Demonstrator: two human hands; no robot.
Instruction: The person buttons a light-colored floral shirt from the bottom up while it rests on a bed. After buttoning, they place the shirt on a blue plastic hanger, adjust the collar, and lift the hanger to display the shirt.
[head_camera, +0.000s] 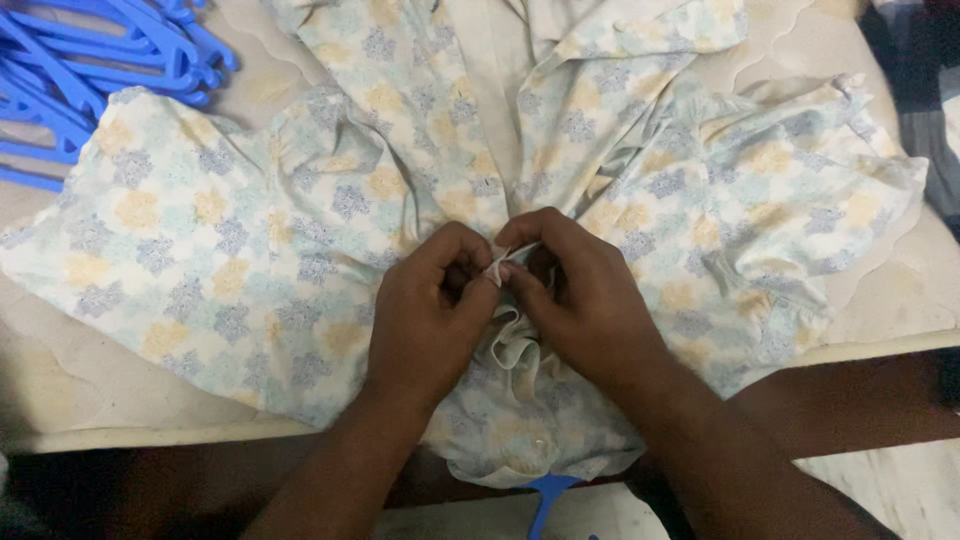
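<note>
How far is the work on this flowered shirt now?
Done: the flowered shirt lies spread open on the quilted pad. In hand: left hand and right hand pinch its front edges together mid-placket. Left: the collar end looks open; blue hangers lie unused.

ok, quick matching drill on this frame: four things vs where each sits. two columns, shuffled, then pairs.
Things:
1. floral shirt
2. blue hangers
3. left hand
4. right hand

Places:
A. top left corner, piled
B. spread across the mattress
C. pinching the placket from the right
D. pinching the placket from the left

Pairs: 1-B, 2-A, 3-D, 4-C
</note>
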